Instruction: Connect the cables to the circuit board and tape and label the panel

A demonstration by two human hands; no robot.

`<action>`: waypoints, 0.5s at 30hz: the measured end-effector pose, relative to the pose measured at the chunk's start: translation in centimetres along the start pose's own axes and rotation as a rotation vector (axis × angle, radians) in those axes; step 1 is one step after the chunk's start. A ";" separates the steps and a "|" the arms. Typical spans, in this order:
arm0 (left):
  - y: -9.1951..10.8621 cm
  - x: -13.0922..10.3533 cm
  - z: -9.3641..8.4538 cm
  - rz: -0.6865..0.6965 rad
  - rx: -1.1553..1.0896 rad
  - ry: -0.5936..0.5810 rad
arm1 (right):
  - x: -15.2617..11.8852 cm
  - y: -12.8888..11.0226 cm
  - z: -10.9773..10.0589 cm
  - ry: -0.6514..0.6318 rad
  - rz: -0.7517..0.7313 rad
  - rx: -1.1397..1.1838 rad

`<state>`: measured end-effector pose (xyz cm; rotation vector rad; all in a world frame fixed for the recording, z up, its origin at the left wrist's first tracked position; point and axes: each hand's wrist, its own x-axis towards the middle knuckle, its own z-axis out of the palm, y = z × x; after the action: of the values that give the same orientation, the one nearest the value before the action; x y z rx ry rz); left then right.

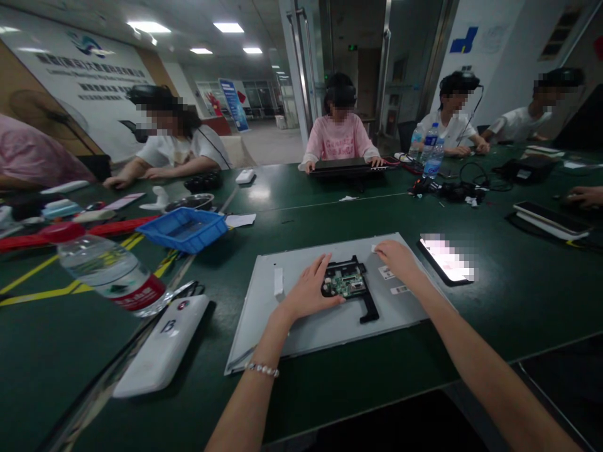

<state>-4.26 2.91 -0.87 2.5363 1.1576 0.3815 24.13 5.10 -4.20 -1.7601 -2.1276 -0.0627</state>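
Note:
A flat pale grey metal panel [264, 314], like the back of a display, lies in front of me. Near its middle rests a green circuit board [348, 285] in a black plastic bracket [370, 311]. My left hand [308, 292] straddles the board's left side, fingers at the top edge and thumb at the lower edge. At the panel's far right part my right hand [398, 258] is closed in a pinch on a small white strip of tape [374, 249]. White labels [386, 272] lie beside that hand. Another white strip [279, 282] is on the panel's left part.
Right of the panel lies a lit phone [447, 260]. On the left are a white power bank [162, 345], a water bottle [110, 270] and a blue basket [186, 229]. Several people sit around the green table [301, 216]; bottles [431, 154] and cables lie farther right.

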 end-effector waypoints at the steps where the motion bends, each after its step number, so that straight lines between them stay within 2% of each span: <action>1: 0.0 0.0 0.0 -0.001 0.002 0.001 | 0.0 0.1 -0.1 0.007 0.003 0.004; 8: -0.2 0.0 0.2 0.008 -0.004 0.019 | -0.2 0.2 -0.3 -0.003 -0.060 0.063; 15: -0.1 0.0 -0.1 0.009 -0.005 0.001 | 0.3 -0.1 -1.0 -0.032 0.008 -0.030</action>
<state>-4.34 2.94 -0.82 2.5383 1.1445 0.3871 24.21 5.06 -3.17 -1.7978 -2.1530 -0.0649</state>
